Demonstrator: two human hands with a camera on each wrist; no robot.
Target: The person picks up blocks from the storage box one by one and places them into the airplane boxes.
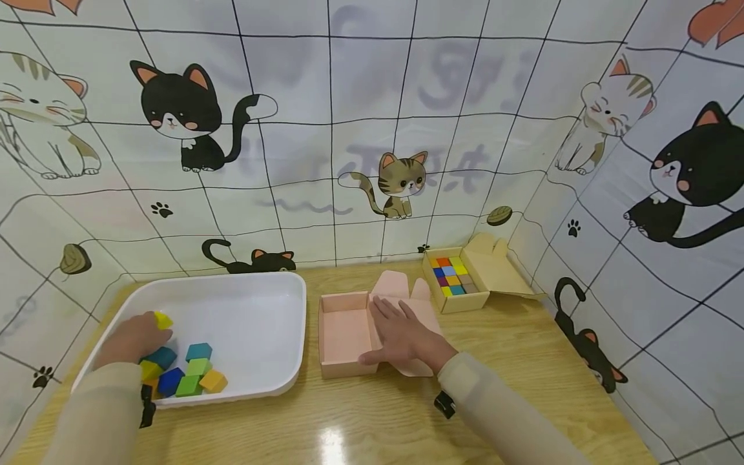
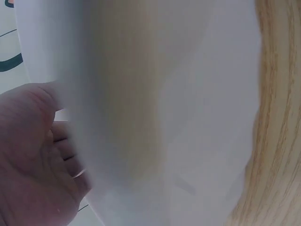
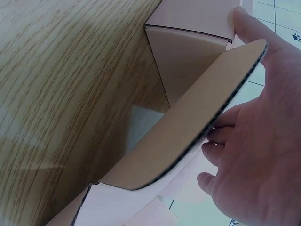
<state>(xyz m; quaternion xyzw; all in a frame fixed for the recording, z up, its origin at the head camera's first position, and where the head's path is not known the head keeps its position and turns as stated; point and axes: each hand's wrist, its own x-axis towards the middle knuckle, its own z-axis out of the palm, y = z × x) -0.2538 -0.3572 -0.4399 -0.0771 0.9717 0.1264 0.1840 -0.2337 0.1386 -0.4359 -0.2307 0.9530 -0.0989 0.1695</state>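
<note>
In the head view my left hand (image 1: 135,337) is inside a white tray (image 1: 256,323), its fingers about a yellow block (image 1: 163,320). The tray wall covers its fingertips in the left wrist view. Below that hand lie several coloured blocks, among them a teal block (image 1: 199,351), a blue block (image 1: 171,382), a green block (image 1: 188,386) and an orange block (image 1: 213,381). With fingers extended, my right hand (image 1: 403,332) rests on the folded-back lid (image 1: 427,315) of a pink cardboard box (image 1: 347,369). The box stands open, and no block shows inside it.
A yellow cardboard box (image 1: 465,302) with its lid folded back stands at the back right, filled with rows of coloured blocks (image 1: 452,276). The wooden table (image 1: 372,420) meets a cat-patterned sheet (image 1: 360,84) at the back and sides.
</note>
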